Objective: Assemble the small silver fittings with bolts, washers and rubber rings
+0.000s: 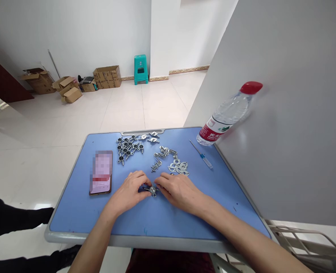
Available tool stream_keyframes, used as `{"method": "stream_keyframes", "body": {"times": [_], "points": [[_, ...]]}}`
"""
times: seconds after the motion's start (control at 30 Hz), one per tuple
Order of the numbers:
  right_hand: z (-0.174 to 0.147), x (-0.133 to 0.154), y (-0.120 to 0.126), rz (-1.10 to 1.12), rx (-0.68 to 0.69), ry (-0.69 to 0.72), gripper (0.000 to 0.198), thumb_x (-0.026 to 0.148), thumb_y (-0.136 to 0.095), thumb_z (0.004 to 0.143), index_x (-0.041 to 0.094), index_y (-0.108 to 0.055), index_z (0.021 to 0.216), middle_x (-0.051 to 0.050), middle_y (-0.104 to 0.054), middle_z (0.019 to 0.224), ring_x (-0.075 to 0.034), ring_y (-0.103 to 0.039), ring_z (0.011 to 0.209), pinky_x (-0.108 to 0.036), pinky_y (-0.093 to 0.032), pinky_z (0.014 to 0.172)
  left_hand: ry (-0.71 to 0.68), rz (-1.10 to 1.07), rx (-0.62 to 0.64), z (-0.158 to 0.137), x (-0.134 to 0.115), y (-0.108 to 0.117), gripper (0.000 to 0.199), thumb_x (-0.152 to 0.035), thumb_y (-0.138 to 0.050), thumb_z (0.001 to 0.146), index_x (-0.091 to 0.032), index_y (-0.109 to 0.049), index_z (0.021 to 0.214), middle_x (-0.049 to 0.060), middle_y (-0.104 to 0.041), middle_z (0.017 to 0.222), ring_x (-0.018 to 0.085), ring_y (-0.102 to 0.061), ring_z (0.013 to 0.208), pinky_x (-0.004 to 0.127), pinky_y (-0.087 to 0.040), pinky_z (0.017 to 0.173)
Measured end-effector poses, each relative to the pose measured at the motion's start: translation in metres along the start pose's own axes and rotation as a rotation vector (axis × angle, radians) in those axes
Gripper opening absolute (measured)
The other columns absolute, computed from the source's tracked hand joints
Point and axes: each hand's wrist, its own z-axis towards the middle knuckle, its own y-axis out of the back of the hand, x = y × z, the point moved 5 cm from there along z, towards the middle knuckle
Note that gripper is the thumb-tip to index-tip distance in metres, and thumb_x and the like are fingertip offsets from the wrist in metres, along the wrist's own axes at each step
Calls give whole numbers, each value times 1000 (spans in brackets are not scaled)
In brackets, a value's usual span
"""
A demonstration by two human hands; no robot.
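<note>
Near the front middle of the blue table (79, 212), a small round metal fitting (153, 190) with thin arms and a loop sits between my hands. My left hand (130, 191) pinches it from the left with thumb and forefinger. From the right, my right hand (177, 189) has its fingers bent together at the fitting's edge; its fingertips are partly hidden. Just beyond lie small screws (155, 166), flat metal plates (179, 167) and longer metal pins with round ends (163, 151). Several similar fittings with black centres (128, 147) are heaped at the back left.
A phone (101, 172) lies at the left, a screwdriver (202, 155) at the right. A water bottle (227, 117) stands by the grey panel (293, 125). Cardboard boxes (108, 77) and a green stool (141, 69) line the wall. A person's dark-clothed legs (16, 216) show at left.
</note>
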Motion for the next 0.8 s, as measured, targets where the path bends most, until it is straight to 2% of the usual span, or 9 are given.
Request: {"method": "stream_keyframes", "body": {"times": [0.2,0.37,0.47,0.6,0.8], "points": [[-4,-33,19,71,-148,-114,21,15,-46,94,18,-66,95,-4,-68,83,-14,-59,65,-26,-28,55,-2,3,-16,1,0,1,6,-17,-61,84,-21,-59,86,0,-59,96,21,-54,95,34,-42,87],[-6,-62,29,97,-208,-269,19,14,-49,91,19,-66,96,-4,-67,90,-12,-56,60,-25,-30,55,-7,-18,-32,2,1,1,13,-11,-56,83,-22,-60,88,0,-58,98,20,-55,98,33,-42,88],[-5,-69,30,101,-191,-326,18,14,-50,90,18,-67,94,-3,-66,90,-12,-54,60,-25,-29,55,-9,-26,-39,2,2,1,21,-7,-50,80,-22,-61,89,1,-59,99,20,-56,98,33,-43,89],[-3,-68,31,157,-127,-311,18,11,-51,88,19,-67,88,-2,-65,89,-12,-55,66,-24,-31,58,-8,-45,-33,2,2,3,31,-1,-43,76,-22,-61,91,2,-59,101,19,-57,98,31,-45,85],[-8,-71,35,237,-14,-311,17,9,-54,84,20,-67,86,-1,-66,85,-14,-57,71,-23,-33,61,-18,-56,-54,1,3,6,27,-3,-41,80,-20,-62,87,3,-60,96,18,-59,92,30,-46,81]]}}
